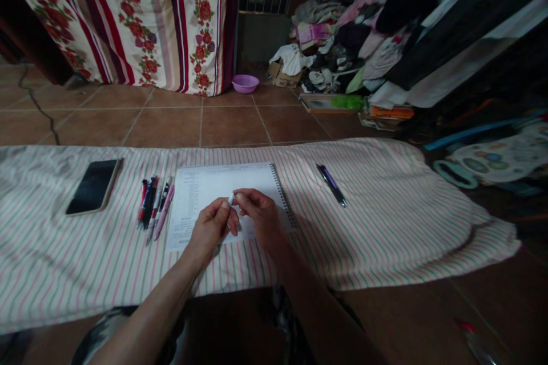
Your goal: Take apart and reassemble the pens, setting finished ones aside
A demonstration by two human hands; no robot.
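Note:
My left hand and my right hand meet over a spiral notebook that lies on a striped cloth. Both hands are closed on a small white pen, pinched between the fingertips. Several pens lie in a row just left of the notebook. Right of the notebook lie two dark pens. A dark phone rests at the cloth's left.
Brown floor tiles stretch beyond the cloth. A floral curtain hangs at the back left, with a purple bowl beside it. A heap of clothes fills the back right. A colourful mat lies at right.

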